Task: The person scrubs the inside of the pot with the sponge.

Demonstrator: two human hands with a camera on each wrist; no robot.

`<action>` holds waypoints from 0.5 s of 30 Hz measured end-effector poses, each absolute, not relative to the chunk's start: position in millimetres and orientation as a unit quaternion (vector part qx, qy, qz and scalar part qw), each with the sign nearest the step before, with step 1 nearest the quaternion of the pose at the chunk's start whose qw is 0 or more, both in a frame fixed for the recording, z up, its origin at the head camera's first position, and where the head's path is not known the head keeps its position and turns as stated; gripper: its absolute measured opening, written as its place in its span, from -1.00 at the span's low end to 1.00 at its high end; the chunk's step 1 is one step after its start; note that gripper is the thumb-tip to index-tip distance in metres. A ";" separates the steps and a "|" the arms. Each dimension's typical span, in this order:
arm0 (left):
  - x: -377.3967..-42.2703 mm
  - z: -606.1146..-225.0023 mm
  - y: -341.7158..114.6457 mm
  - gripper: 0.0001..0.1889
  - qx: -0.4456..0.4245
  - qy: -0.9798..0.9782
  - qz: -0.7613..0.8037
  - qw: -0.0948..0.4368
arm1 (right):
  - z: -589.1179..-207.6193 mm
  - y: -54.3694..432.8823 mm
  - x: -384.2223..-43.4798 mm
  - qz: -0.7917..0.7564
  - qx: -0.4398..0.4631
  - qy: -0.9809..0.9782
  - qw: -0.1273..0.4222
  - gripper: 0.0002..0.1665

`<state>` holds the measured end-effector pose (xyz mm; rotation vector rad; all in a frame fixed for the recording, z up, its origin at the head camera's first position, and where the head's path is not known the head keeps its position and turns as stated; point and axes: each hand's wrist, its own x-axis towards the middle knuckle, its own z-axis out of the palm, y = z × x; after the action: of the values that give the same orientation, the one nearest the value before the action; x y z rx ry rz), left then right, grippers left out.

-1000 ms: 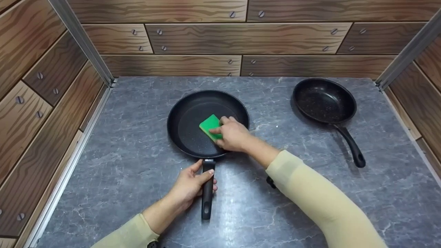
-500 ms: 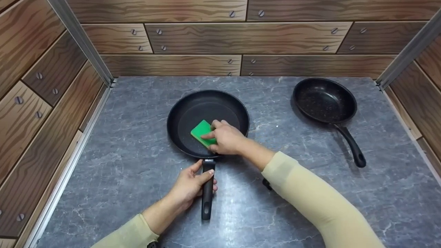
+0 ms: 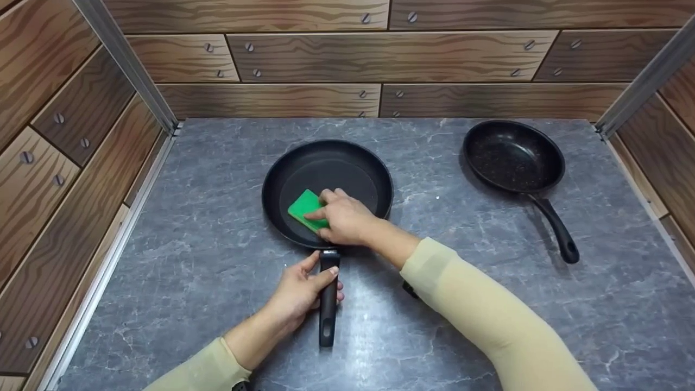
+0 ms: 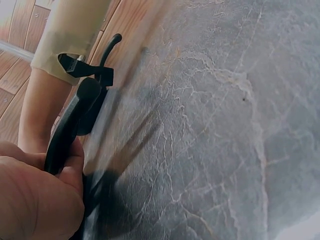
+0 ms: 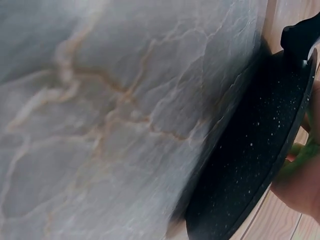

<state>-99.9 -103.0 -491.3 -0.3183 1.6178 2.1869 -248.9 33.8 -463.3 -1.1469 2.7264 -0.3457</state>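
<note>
A large black frying pan (image 3: 336, 168) sits on the table with its handle toward me. My left hand (image 3: 298, 290) grips that handle (image 3: 327, 309) near the pan, thumb on top and fingertips showing on the far side. Inside the pan, my right hand (image 3: 347, 217) holds a green sponge (image 3: 307, 206) against the lower left of the base. The left wrist view shows the handle (image 4: 75, 115) rising out of my left hand (image 4: 40, 195). In the right wrist view the pan's speckled outer side (image 5: 250, 145) hides most of the sponge (image 5: 300, 160) and fingers.
A smaller black frying pan (image 3: 513, 157) stands at the back right, its handle (image 3: 556, 233) pointing toward the front right. The grey marbled table (image 3: 190, 260) is bounded by wood-patterned walls (image 3: 380, 57) and metal corner posts (image 3: 127, 60).
My right hand has slid the green sponge leftward and slightly toward me across the pan's base. The left hand keeps its grip on the handle, and both pans stay in place.
</note>
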 end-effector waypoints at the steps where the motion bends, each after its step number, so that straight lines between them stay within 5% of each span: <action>1: -100.1 -491.5 -102.8 -0.12 -0.114 0.577 0.783 0.200 | -463.5 31.9 -249.7 -0.112 -0.383 0.913 0.080 -0.46; 15: -98.9 -491.3 -102.6 -0.11 -0.117 0.572 0.788 0.195 | -467.1 14.1 -270.6 -0.091 -0.368 0.923 0.072 -0.45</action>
<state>-98.9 -102.6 -491.3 -0.3277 1.6027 2.2095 -270.6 14.1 -467.1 -1.1051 2.7732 -0.2741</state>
